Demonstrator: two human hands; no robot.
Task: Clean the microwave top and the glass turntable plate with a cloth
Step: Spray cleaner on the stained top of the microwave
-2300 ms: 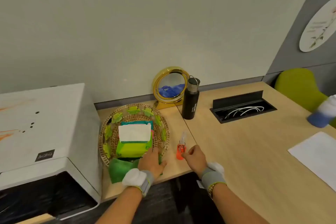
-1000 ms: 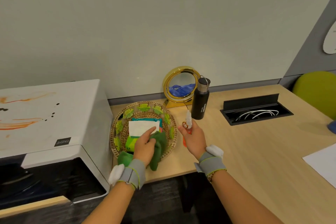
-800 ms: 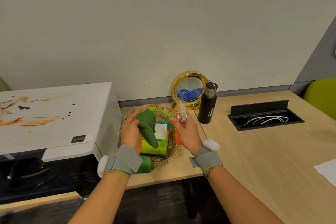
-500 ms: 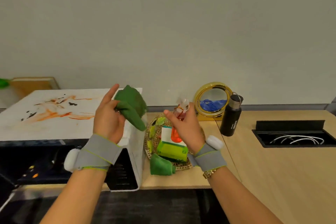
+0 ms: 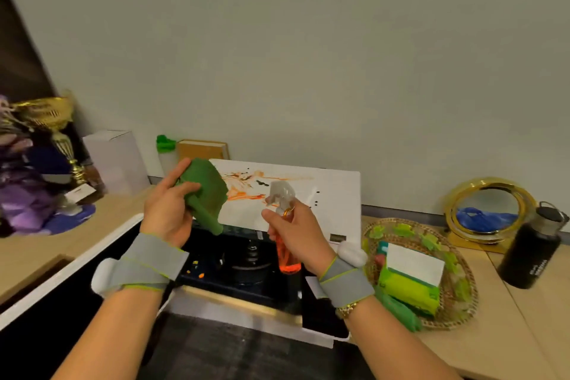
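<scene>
A white microwave stands ahead, its top smeared with orange streaks and black spots. Its door hangs open to the left, and the dark inside shows a turntable plate, dim and hard to make out. My left hand holds a green cloth up over the microwave's front left corner. My right hand grips a small orange spray bottle, its clear nozzle raised in front of the stained top.
A wicker basket with a green wipes pack and another green cloth sits right of the microwave. Beyond stand a gold round mirror and a black flask. At left are a white box, a trophy and purple cloth.
My view swung left onto the microwave. My left hand lifted the green cloth from beside the basket and my right hand lifted the spray bottle; both now hover before the microwave top.
</scene>
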